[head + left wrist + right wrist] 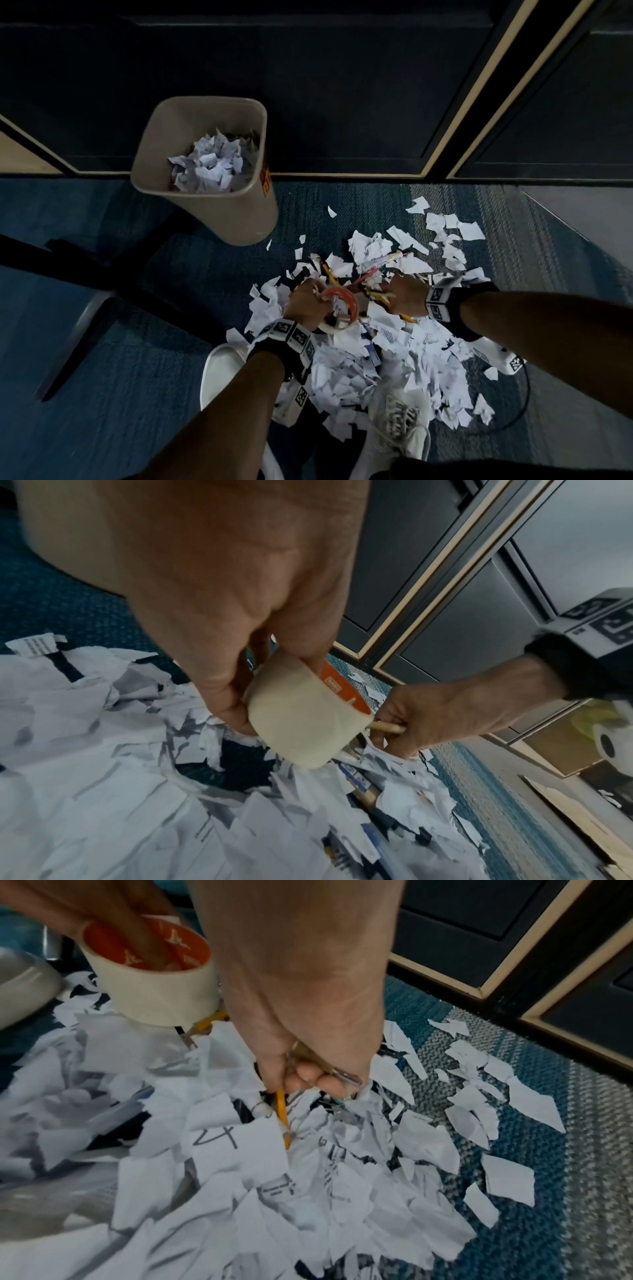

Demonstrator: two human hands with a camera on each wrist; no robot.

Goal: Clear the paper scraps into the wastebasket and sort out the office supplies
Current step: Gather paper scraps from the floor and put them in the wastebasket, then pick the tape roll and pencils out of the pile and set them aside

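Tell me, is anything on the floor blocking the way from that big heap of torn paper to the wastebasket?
Nothing visible does. Between the paper scraps and the wastebasket lies carpet with only a few stray bits. The left hand holds a tape roll; the right hand grips pencils.

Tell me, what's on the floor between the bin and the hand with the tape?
Mostly bare blue carpet in the head view, with several small white paper scraps between the beige wastebasket and left hand.

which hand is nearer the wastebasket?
Left. The left hand, gripping the tape roll, sits below and just right of the wastebasket. The right hand, gripping pencils, is farther right across the paper scraps.
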